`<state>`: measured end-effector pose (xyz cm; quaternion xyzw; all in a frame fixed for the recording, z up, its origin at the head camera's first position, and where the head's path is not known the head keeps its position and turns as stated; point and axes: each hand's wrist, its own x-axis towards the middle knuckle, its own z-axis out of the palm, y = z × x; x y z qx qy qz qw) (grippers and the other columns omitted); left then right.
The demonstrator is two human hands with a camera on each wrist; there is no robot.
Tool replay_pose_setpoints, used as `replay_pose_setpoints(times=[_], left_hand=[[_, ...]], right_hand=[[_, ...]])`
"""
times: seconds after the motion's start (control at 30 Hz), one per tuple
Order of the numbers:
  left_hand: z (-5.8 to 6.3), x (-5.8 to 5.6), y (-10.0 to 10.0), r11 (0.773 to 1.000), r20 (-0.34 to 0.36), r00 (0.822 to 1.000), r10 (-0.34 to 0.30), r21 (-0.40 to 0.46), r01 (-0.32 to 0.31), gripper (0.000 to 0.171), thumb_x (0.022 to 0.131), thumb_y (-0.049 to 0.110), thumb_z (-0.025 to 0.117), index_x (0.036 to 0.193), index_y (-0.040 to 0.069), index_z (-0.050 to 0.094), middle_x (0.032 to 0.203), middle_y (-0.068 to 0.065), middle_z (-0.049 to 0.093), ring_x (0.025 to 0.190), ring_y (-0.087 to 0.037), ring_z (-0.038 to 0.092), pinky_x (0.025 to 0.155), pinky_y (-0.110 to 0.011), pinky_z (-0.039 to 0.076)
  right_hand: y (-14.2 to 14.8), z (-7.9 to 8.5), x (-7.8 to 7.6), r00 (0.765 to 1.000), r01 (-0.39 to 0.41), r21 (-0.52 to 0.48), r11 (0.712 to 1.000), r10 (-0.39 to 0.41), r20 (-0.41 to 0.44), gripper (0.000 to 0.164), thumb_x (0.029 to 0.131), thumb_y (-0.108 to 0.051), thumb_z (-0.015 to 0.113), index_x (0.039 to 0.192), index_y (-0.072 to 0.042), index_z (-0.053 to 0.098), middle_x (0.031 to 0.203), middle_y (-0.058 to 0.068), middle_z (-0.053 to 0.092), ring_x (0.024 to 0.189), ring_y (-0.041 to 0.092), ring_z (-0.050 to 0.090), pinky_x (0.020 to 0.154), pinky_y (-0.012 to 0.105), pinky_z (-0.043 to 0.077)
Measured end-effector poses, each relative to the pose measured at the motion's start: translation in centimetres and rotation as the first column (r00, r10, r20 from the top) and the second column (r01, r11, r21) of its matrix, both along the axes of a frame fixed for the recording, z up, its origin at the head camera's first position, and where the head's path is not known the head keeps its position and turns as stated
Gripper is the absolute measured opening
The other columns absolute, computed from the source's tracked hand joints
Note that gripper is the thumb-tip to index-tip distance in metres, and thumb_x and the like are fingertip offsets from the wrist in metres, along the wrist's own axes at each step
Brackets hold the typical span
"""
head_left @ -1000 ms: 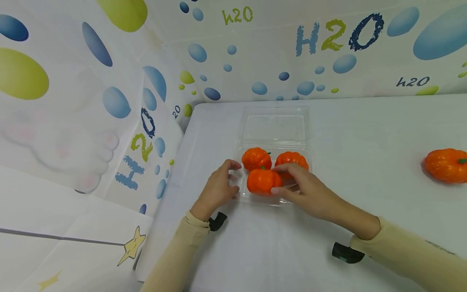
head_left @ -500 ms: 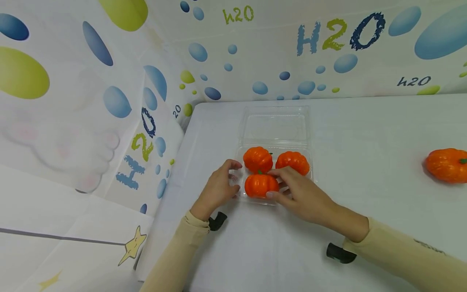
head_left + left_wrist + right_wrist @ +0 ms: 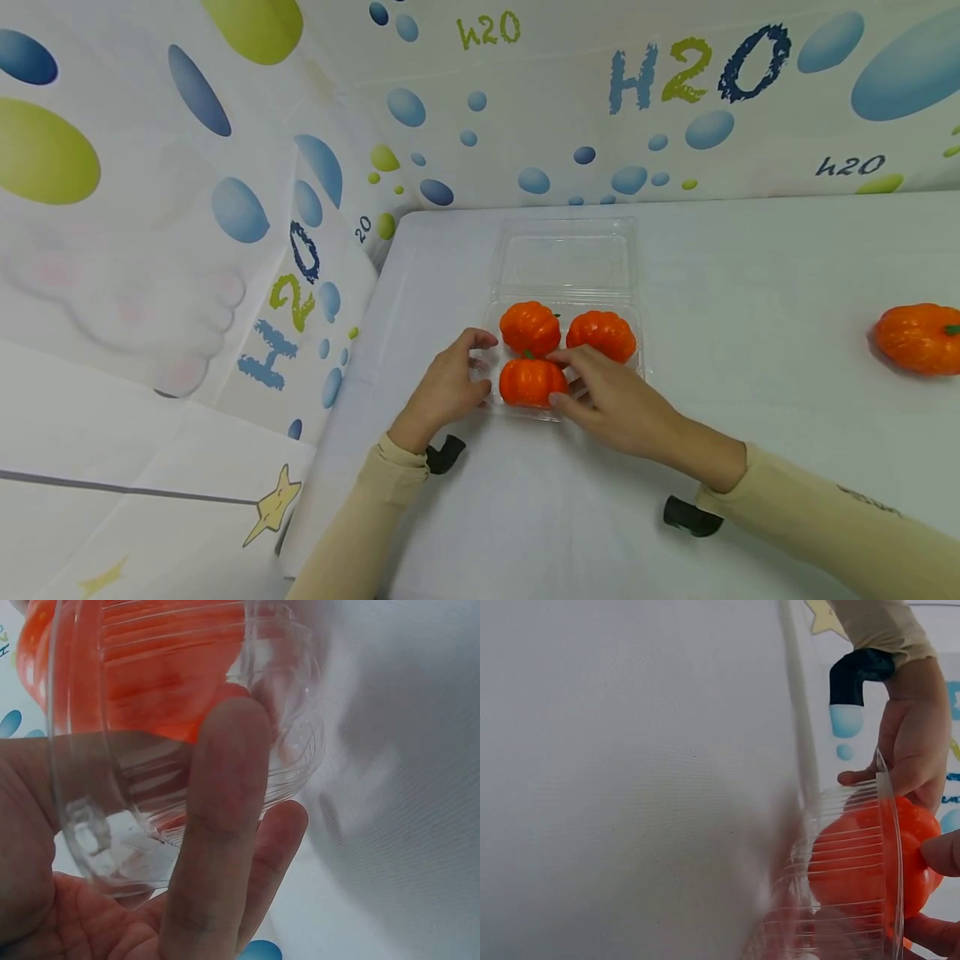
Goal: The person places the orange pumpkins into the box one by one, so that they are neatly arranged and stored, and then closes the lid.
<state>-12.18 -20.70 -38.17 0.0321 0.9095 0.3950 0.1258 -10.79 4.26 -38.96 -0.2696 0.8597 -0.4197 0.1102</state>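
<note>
A clear plastic clamshell container [image 3: 567, 257] lies on the table with its lid folded back. At the left side of its base, my left hand [image 3: 447, 385] holds the container wall; fingers [image 3: 225, 825] lie along the outside in the left wrist view. My right hand [image 3: 628, 410] grips a small orange pumpkin [image 3: 527, 385] from its right side, low in the front-left part of the base. Through the clear wall, this pumpkin [image 3: 917, 825] shows in the right wrist view. Two more pumpkins, a left one [image 3: 529, 327] and a right one [image 3: 602, 335], sit behind it.
Another orange pumpkin [image 3: 918, 340] lies on the white table [image 3: 757, 333] at the far right, cut off by the view's edge. A printed curtain [image 3: 570, 108] stands behind the table and along its left side.
My right hand has moved left and slightly down with the front pumpkin, which now sits lower in the container. The left hand has stayed in place.
</note>
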Motion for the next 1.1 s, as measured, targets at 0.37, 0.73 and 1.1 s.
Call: replay_pose_setpoints(times=[0.37, 0.73, 1.1], left_hand=[[-0.1, 0.0, -0.1, 1.0, -0.003, 1.0, -0.014, 0.003, 0.014, 0.054, 0.083, -0.009, 0.064, 0.132, 0.01, 0.051, 0.138, -0.011, 0.056, 0.098, -0.025, 0.06, 0.062, -0.028, 0.058], [-0.1, 0.0, -0.2, 0.999, -0.038, 0.999, -0.02, -0.028, 0.019, 0.053, 0.082, -0.008, 0.063, 0.131, 0.01, 0.052, 0.136, -0.008, 0.058, 0.102, -0.023, 0.061, 0.07, -0.029, 0.056], [-0.1, 0.0, -0.2, 0.999, -0.033, 0.999, -0.019, -0.027, 0.019, 0.053, 0.083, -0.008, 0.063, 0.131, 0.01, 0.052, 0.137, -0.008, 0.058, 0.103, -0.024, 0.06, 0.069, -0.029, 0.056]], right_hand=[[-0.4, -0.1, -0.2, 1.0, 0.003, 0.063, 0.998, -0.002, -0.005, 0.046, 0.097, -0.025, 0.067, 0.136, -0.005, 0.055, 0.12, 0.003, 0.061, 0.096, 0.012, 0.065, 0.085, 0.033, 0.057], [-0.5, -0.5, -0.3, 1.0, 0.009, 0.051, 0.999, -0.01, 0.009, 0.047, 0.097, -0.027, 0.068, 0.137, -0.005, 0.055, 0.119, 0.002, 0.061, 0.096, 0.012, 0.066, 0.085, 0.033, 0.057], [0.9, 0.5, 0.7, 0.998, 0.025, 0.076, 0.997, -0.02, -0.061, 0.057, 0.093, -0.036, 0.073, 0.141, -0.011, 0.053, 0.132, 0.004, 0.057, 0.102, 0.014, 0.066, 0.087, 0.037, 0.057]])
